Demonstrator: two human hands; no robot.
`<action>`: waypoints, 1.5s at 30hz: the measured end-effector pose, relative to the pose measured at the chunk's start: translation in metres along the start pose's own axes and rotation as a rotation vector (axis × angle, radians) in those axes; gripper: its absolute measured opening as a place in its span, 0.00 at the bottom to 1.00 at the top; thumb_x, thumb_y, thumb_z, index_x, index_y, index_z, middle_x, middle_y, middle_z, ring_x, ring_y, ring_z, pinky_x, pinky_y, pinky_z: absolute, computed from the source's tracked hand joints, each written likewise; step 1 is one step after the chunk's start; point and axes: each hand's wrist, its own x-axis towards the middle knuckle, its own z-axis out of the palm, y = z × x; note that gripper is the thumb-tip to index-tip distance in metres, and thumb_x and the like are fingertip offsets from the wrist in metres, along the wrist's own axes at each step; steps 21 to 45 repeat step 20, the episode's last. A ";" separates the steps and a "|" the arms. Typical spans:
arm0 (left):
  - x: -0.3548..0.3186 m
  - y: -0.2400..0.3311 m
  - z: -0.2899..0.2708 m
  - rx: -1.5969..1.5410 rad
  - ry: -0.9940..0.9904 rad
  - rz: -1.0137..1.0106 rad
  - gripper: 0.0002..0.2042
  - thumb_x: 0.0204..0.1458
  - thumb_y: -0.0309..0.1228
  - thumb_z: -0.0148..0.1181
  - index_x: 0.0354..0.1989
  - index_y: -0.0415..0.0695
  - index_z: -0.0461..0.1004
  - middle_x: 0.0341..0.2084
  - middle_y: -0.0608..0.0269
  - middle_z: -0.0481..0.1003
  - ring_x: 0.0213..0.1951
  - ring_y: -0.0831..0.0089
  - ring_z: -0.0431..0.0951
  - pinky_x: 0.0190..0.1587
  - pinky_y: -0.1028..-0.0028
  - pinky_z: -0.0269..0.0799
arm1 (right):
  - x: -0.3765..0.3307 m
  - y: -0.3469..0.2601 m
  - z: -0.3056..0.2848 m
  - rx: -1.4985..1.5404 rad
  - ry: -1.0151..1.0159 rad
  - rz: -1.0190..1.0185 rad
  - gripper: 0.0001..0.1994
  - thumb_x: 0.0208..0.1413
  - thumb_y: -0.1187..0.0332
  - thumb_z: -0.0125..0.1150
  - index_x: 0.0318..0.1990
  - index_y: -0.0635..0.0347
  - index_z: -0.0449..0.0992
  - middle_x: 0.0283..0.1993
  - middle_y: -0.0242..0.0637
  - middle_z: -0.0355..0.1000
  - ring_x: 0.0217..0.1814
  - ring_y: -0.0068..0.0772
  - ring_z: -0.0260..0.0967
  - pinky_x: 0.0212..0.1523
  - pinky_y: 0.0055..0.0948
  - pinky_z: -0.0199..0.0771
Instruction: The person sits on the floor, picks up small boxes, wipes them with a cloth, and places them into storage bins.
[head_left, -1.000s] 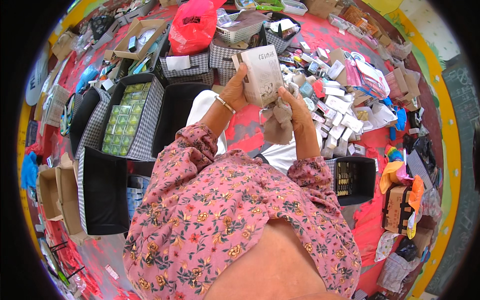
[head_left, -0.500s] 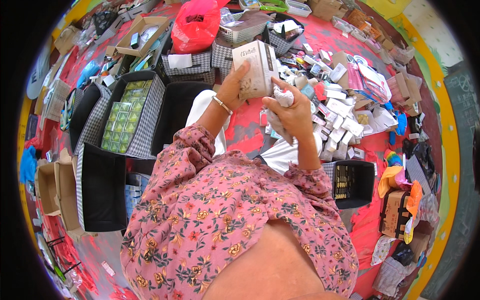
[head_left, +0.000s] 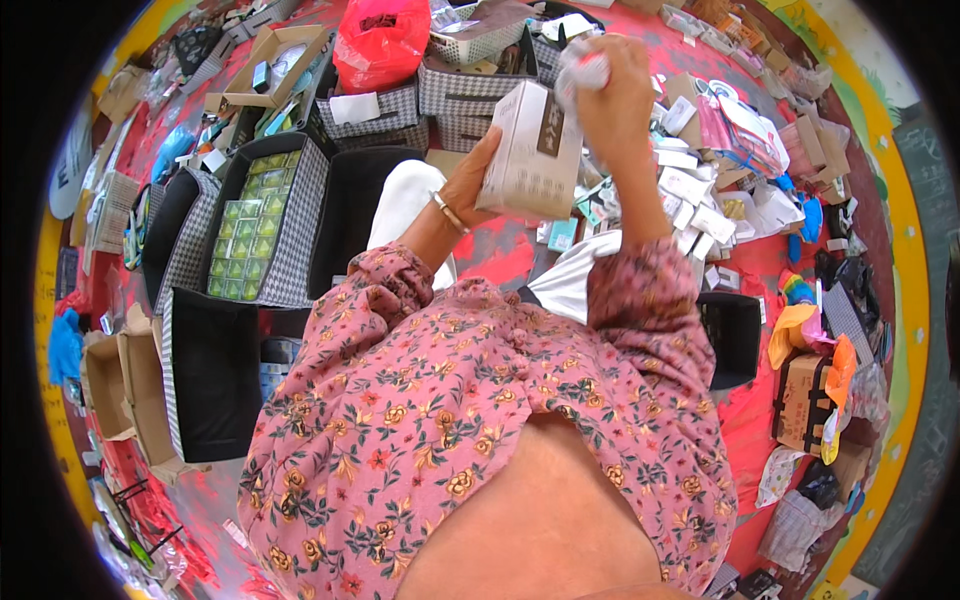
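A pale grey-beige carton (head_left: 522, 165) with a dark label patch is held up before me. My left hand (head_left: 471, 182) grips it along its left side, the thumb on its near face. Raised at the carton's upper right is my right hand (head_left: 618, 100), smeared by motion but closed round a crumpled whitish cloth (head_left: 584, 76). The cloth stands near the carton's top corner; whether it touches is hard to tell. The fingers of my right hand are partly hidden.
To the left, a checked storage bin (head_left: 305, 225) holds green small boxes (head_left: 245, 240). More checked bins (head_left: 400, 115) stand ahead, a red plastic bag (head_left: 380, 45) on one. Many small white boxes (head_left: 685, 185) lie heaped at right, beside a black-lined bin (head_left: 730, 340).
My right hand has swung up and away from the carton's lower right with the cloth. The carton has turned and dropped slightly toward me, still in my left hand.
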 end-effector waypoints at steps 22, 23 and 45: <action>0.015 0.040 0.021 0.737 0.137 0.595 0.35 0.48 0.37 0.58 0.62 0.55 0.44 0.58 0.56 0.56 0.58 0.62 0.60 0.54 0.62 0.62 | -0.107 0.041 0.003 1.294 -0.097 1.293 0.22 0.50 0.58 0.59 0.46 0.67 0.67 0.32 0.41 0.72 0.29 0.30 0.71 0.29 0.28 0.74; 0.015 0.040 0.021 0.737 0.137 0.595 0.35 0.48 0.37 0.58 0.62 0.55 0.44 0.58 0.56 0.56 0.58 0.62 0.60 0.54 0.62 0.62 | -0.107 0.041 0.003 1.294 -0.097 1.293 0.22 0.50 0.58 0.59 0.46 0.67 0.67 0.32 0.41 0.72 0.29 0.30 0.71 0.29 0.28 0.74; 0.015 0.040 0.021 0.737 0.137 0.595 0.35 0.48 0.37 0.58 0.62 0.55 0.44 0.58 0.56 0.56 0.58 0.62 0.60 0.54 0.62 0.62 | -0.107 0.041 0.003 1.294 -0.097 1.293 0.22 0.50 0.58 0.59 0.46 0.67 0.67 0.32 0.41 0.72 0.29 0.30 0.71 0.29 0.28 0.74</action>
